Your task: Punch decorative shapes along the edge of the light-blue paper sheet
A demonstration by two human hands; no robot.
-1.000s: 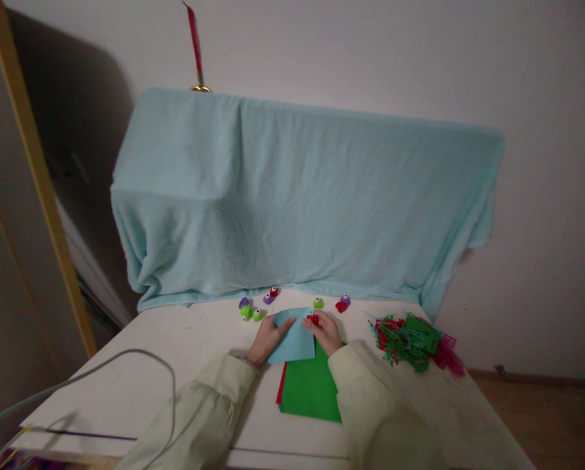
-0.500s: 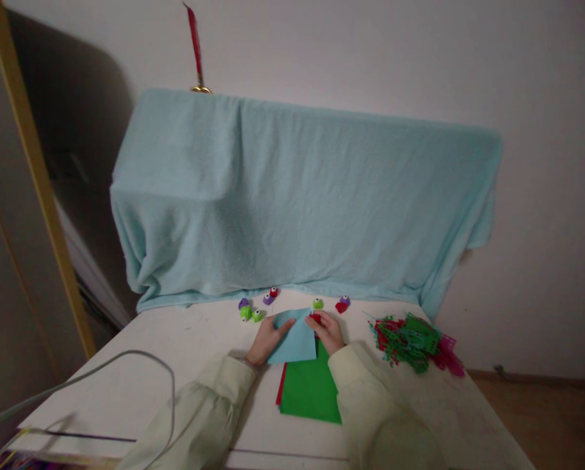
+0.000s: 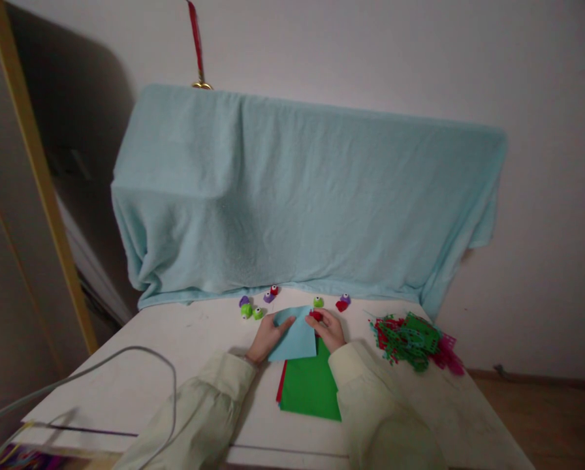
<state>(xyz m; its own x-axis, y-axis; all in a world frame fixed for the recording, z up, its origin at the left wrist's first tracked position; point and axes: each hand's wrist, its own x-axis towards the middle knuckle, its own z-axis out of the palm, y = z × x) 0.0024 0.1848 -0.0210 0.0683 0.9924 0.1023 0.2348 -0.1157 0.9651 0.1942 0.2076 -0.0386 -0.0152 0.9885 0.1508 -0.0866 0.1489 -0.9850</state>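
Observation:
My left hand (image 3: 267,338) is closed on the left side of a light blue paper sheet (image 3: 297,343), its thumb lying on top. At the sheet's upper right edge, my right hand (image 3: 330,330) is closed around a small red craft punch (image 3: 316,316), partly hidden by the fingers. Below the blue sheet lies a stack of coloured paper with a green sheet (image 3: 309,388) on top and a red edge showing at its left. Several small punches stand behind the hands, among them a green punch (image 3: 318,302) and a purple punch (image 3: 346,298).
A tangled heap of perforated paper scraps (image 3: 410,341) lies on the right of the white table (image 3: 199,333). A light blue cloth (image 3: 312,202) covers a bulky shape at the back. A grey cable (image 3: 126,350) loops across the left front.
Both hands stay in nearly the same place on the blue sheet and the red punch. The whole view has shifted very slightly.

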